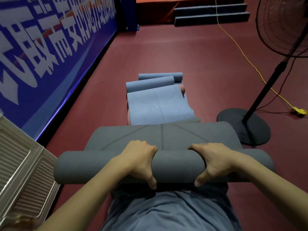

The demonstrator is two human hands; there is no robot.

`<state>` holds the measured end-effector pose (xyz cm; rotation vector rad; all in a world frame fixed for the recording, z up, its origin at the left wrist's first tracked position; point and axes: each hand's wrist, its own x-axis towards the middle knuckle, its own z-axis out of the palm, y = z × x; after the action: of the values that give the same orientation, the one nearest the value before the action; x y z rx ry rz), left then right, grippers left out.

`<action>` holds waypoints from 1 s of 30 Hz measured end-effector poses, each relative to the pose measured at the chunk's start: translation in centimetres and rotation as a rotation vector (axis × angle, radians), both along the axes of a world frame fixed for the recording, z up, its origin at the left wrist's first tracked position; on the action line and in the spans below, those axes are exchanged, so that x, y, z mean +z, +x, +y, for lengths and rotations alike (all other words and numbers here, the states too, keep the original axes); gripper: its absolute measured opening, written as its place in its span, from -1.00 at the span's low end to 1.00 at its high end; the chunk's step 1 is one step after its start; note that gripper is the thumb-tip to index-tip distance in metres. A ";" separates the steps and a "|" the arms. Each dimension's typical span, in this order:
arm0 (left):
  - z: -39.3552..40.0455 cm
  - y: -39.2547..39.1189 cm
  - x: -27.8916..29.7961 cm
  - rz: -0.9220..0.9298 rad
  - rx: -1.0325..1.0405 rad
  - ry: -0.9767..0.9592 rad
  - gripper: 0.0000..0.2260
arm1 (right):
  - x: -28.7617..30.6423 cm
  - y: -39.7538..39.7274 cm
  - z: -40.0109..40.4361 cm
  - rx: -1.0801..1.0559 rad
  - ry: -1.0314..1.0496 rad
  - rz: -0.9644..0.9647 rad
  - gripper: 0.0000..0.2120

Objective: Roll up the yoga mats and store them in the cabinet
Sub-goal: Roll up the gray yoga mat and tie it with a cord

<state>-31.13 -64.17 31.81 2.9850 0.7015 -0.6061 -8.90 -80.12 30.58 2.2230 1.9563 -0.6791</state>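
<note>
A dark grey yoga mat (pixel 180 164) lies across the red floor right in front of me, its near end rolled into a thick tube. My left hand (pixel 141 160) and my right hand (pixel 215 162) both grip that roll near its middle, fingers curled over the top and thumbs underneath. The unrolled part of the grey mat (pixel 166 135) stretches away from the roll. Beyond it lies a light blue mat (pixel 158 105), half flat, with its far end rolled (pixel 150 85). A second blue roll (pixel 160 76) sits just behind it.
A standing fan with a round black base (pixel 245 125) and slanted pole is close on the right, trailing a yellow cable (pixel 241 52). A blue banner wall (pixel 50 47) runs along the left. A ridged beige panel (pixel 21 164) stands at lower left. Steps (pixel 211 14) lie far ahead.
</note>
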 end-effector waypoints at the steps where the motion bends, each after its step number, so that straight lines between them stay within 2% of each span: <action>1: -0.2 -0.2 -0.3 -0.011 0.004 0.013 -0.27 | -0.3 0.0 -0.3 0.014 0.041 -0.007 -0.06; 4: 0.3 0.1 -0.5 -0.030 0.029 -0.005 -0.27 | -0.8 0.3 -0.7 -0.024 0.186 0.106 -0.13; 6: 1.3 0.7 -0.4 -0.040 0.053 -0.072 -0.25 | -1.2 0.9 -0.5 -0.089 0.319 0.227 -0.27; 9: 2.5 1.4 -0.4 -0.043 0.094 -0.183 -0.22 | -1.8 1.5 0.5 -0.034 0.516 0.202 -0.39; 12: 3.3 1.7 -0.5 -0.055 0.081 -0.237 -0.23 | -2.0 1.7 1.0 0.004 0.585 0.203 -0.41; 14: 3.6 1.6 -0.7 -0.101 0.010 -0.208 -0.22 | -1.9 1.8 1.0 -0.021 0.595 0.190 -0.41; 18: 3.6 1.1 -0.9 -0.246 -0.032 -0.218 -0.04 | -1.2 1.2 0.4 -0.088 0.542 0.071 -0.40; 21: 3.8 0.9 -0.5 -0.305 0.034 -0.231 -0.18 | -1.2 0.6 0.0 -0.127 0.520 -0.006 -0.37; 25: 3.6 1.1 0.3 -0.254 0.089 -0.230 -0.17 | -0.9 -0.1 0.1 -0.108 0.462 -0.074 -0.34; 27: 2.9 1.2 0.3 -0.269 0.029 -0.127 -0.18 | -0.3 -0.6 0.3 -0.084 0.405 -0.130 -0.37; 30: 1.6 0.8 -0.3 -0.222 0.020 0.016 -0.03 | 0.3 -0.8 0.7 -0.107 0.352 -0.173 -0.29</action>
<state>-30.29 -62.57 31.50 2.9905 0.7202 -0.2624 -9.74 -79.47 30.89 2.4978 2.0091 -0.1482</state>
